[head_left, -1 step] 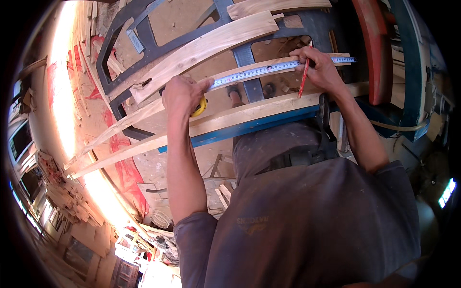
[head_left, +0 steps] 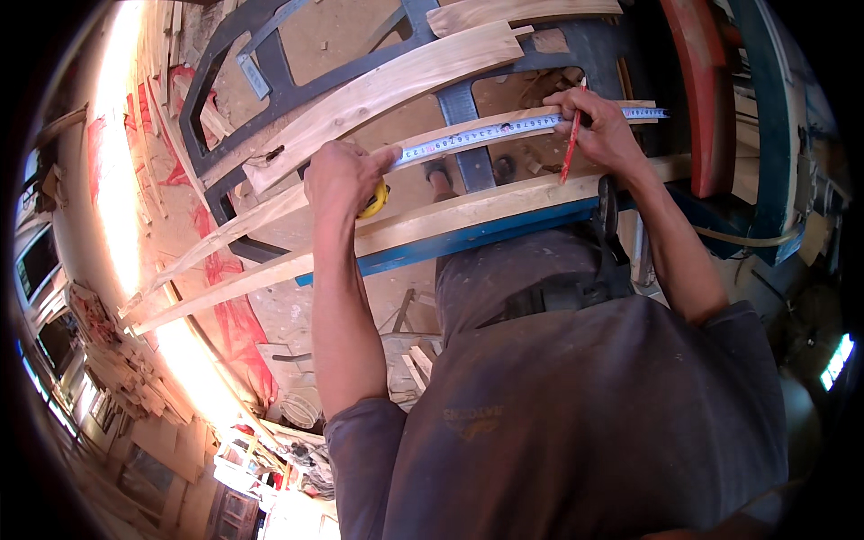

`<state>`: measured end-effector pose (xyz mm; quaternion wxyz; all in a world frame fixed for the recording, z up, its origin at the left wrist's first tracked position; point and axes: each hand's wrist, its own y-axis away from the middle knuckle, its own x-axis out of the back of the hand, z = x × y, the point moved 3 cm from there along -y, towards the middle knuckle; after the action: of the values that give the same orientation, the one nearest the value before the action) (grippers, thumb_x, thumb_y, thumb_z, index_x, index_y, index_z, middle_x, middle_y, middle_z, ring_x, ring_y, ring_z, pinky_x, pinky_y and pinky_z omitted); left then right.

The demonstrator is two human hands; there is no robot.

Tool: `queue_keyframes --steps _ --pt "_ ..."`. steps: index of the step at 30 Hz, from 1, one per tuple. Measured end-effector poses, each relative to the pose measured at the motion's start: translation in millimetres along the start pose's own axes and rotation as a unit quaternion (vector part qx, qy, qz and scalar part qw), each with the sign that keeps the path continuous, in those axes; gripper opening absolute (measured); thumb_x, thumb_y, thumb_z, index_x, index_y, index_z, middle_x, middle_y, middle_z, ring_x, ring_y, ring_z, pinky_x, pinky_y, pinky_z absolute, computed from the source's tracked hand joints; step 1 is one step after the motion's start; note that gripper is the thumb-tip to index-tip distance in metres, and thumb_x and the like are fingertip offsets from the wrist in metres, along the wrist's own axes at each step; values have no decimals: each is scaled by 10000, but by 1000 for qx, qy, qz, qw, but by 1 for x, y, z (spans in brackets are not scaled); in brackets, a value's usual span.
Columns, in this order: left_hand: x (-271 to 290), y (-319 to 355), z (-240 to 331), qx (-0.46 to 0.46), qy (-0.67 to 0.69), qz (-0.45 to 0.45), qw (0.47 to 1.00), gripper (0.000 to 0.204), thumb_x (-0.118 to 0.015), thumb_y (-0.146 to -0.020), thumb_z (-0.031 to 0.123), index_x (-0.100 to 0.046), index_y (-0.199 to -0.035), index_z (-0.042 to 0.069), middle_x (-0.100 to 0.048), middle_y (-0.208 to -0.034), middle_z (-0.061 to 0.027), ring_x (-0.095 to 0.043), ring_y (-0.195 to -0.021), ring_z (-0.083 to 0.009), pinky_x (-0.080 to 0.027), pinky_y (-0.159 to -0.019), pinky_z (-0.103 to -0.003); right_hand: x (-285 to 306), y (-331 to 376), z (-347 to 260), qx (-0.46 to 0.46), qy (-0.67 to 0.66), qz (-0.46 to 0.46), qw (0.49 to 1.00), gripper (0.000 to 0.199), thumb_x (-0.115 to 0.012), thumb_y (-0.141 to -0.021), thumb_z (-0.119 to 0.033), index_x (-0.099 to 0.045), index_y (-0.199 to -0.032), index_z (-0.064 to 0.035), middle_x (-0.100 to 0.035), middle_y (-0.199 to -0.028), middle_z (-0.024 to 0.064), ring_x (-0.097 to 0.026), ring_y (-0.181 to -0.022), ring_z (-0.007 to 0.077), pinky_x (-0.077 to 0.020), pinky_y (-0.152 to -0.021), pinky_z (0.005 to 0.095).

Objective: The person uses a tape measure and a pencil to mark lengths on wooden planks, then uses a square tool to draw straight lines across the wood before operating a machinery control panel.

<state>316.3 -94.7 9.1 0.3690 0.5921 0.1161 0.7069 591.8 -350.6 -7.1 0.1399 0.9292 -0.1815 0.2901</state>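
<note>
My left hand (head_left: pixel 345 180) grips a yellow tape measure case (head_left: pixel 377 200) and rests on a pale wooden slat (head_left: pixel 261 219). The steel tape blade (head_left: pixel 486 133) runs rightward along this slat to my right hand (head_left: pixel 605 126). That hand pins the blade down and holds a red pencil (head_left: pixel 570 146), tip pointing down towards a second, longer slat (head_left: pixel 468 214). A wider curved plank (head_left: pixel 387 85) lies above them on a dark metal frame (head_left: pixel 459 101).
The longer slat lies along a blue bench edge (head_left: pixel 468 239). A red curved part (head_left: pixel 693 90) and a blue-green frame (head_left: pixel 765 117) stand at right. Red sheeting (head_left: pixel 236 315) and stacked wood offcuts (head_left: pixel 135 378) fill the left; scraps lie on the floor.
</note>
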Motion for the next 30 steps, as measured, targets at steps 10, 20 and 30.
queue_keyframes --steps 10,20,30 --pt "3 -1 2 4 -25 -28 999 533 -864 -803 581 -840 -789 48 -754 -727 -158 -734 -693 -286 -556 -718 -428 0 0 4 -66 -87 -9 994 223 -707 -920 57 -511 -875 -39 -766 -1251 120 -700 -1082 169 -576 -945 339" --pt "1 -3 0 -5 -29 -21 999 514 -879 -801 553 -825 -764 43 -734 -702 -157 -711 -674 -296 -547 -718 -440 -1 -2 5 -46 -75 2 996 174 -629 -961 93 -527 -887 -27 -783 -1214 162 -734 -1110 193 -600 -902 331" --pt "4 0 3 1 -31 -44 999 543 -832 -824 573 -828 -825 31 -772 -846 -219 -752 -839 -407 -567 -783 -476 0 -5 11 -12 -68 -14 997 184 -567 -974 143 -527 -888 -15 -777 -1199 164 -725 -1224 241 -602 -968 343"
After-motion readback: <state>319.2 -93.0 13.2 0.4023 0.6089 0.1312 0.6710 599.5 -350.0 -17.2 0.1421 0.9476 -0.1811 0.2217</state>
